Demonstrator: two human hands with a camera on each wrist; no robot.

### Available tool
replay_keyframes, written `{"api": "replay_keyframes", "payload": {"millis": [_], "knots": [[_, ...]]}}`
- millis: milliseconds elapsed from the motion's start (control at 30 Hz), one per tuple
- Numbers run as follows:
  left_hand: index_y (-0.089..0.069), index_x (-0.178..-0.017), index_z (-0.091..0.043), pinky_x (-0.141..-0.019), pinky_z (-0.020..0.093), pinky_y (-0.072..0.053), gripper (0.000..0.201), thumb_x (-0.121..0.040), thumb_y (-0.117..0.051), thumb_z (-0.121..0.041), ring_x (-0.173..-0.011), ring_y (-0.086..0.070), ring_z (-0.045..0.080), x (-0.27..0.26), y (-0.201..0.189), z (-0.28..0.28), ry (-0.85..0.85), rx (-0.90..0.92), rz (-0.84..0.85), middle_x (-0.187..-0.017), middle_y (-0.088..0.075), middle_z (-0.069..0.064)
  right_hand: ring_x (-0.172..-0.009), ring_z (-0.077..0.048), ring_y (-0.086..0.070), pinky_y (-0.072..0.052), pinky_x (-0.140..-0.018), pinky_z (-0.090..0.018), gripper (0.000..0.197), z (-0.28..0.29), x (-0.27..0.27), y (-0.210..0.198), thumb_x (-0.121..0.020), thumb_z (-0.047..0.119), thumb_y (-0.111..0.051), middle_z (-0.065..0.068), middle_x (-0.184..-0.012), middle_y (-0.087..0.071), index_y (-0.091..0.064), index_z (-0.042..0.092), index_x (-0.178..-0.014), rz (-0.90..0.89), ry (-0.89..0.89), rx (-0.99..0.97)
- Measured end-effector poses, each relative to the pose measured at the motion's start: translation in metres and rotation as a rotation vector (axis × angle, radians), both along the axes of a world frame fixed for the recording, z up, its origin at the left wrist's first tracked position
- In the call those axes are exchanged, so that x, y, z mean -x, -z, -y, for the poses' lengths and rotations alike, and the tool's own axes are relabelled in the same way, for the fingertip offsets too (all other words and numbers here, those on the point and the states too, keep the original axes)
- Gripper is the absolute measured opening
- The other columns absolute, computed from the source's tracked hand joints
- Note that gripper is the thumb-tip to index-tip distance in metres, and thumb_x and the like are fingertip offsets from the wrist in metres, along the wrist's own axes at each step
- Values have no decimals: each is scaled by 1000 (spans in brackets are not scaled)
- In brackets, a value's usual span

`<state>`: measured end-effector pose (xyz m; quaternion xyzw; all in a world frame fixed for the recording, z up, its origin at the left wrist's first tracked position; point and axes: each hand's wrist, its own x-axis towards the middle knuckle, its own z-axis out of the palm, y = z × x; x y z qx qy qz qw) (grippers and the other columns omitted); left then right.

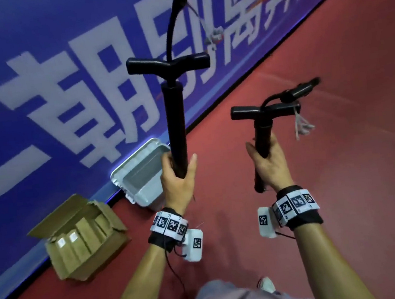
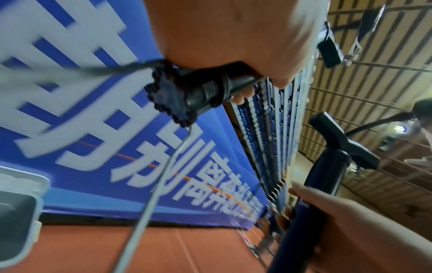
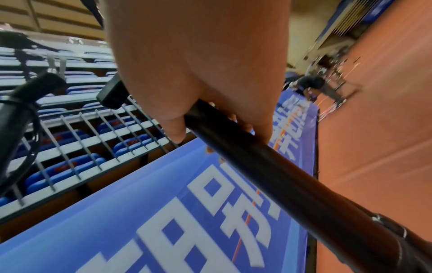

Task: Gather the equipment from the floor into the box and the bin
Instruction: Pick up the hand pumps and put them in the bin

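Note:
Two black hand pumps are off the floor. My left hand (image 1: 179, 174) grips the lower barrel of the taller pump (image 1: 175, 122), which stands upright with its T-handle and hose on top. In the left wrist view my fingers wrap just above that pump's ribbed foot (image 2: 177, 99). My right hand (image 1: 268, 159) grips the barrel of the shorter pump (image 1: 262, 128), seen close in the right wrist view as a dark barrel (image 3: 280, 175). Against the barrier on the floor sit the grey bin (image 1: 142, 179), under the left pump, and the open cardboard box (image 1: 65, 262).
A blue banner barrier (image 1: 58, 92) with white characters runs along the left. Red floor (image 1: 333, 181) stretches to the right. The box holds several small brown cartons. My shoe (image 1: 267, 284) shows below. A railing and blue seats (image 3: 70, 147) stand behind the barrier.

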<state>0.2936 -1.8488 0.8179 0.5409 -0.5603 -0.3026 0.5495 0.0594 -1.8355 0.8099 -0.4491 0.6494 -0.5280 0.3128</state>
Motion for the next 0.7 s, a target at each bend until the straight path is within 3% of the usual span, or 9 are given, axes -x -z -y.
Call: {"api": "replay_keyframes", "payload": {"millis": [67,200,267,400,500,567,633,700], "knots": [[-54,-105,-17,-74,25,-51,30,-92,-78,-30,-78,-61,6,-30,4,6,-47,-15,-4,-84,-62,-18,-88,-4,-61,-44,-77,-20,34,24,-21,8,-99,23,-67,13,-103,-63,-51,18,-129,7,-103,-20],[-57,-102,-20,-68,24,-48,32,-88,-82,-33,-74,-60,10,-90,21,5,-202,-72,23,-83,-65,0,-80,9,-60,-42,-68,-11,32,74,-69,24,-100,19,-65,9,-98,-64,-46,15,-126,-2,-273,-53],[-56,-97,-20,-65,25,-45,32,-86,-82,-36,-68,-54,8,-118,32,4,-272,-137,62,-76,-59,-8,-77,13,-59,-42,-69,-5,31,102,-99,33,-98,16,-66,12,-95,-63,-49,12,-124,35,-313,-87],[-55,-93,-20,-64,25,-42,32,-85,-85,-28,-66,-51,6,-169,53,18,-401,-215,113,-70,-54,-16,-81,12,-60,-45,-75,-8,30,156,-162,45,-97,20,-68,14,-95,-65,-56,14,-125,129,-364,-111],[-56,-93,-20,-63,30,-47,32,-84,-85,-27,-65,-54,8,-209,69,52,-442,-233,92,-70,-57,-16,-97,-6,-69,-51,-86,-24,30,203,-209,51,-95,33,-70,2,-103,-72,-61,18,-120,182,-403,-128],[-55,-94,-25,-64,39,-52,32,-83,-85,-32,-65,-59,19,-237,75,84,-454,-241,67,-71,-60,-11,-105,-17,-70,-53,-92,-32,35,238,-238,52,-95,38,-70,-5,-111,-74,-63,16,-122,226,-393,-155],[-55,-93,-29,-64,37,-53,33,-83,-85,-32,-65,-61,20,-261,78,115,-459,-252,69,-71,-61,-13,-99,-17,-70,-52,-89,-31,33,268,-261,52,-97,33,-71,-3,-106,-74,-65,10,-120,243,-382,-174],[-56,-98,-29,-67,28,-50,32,-85,-85,-30,-71,-63,11,-282,79,147,-432,-240,107,-77,-63,-17,-87,-10,-65,-48,-84,-30,26,295,-275,52,-96,26,-72,3,-95,-70,-66,8,-114,227,-376,-191]]}}
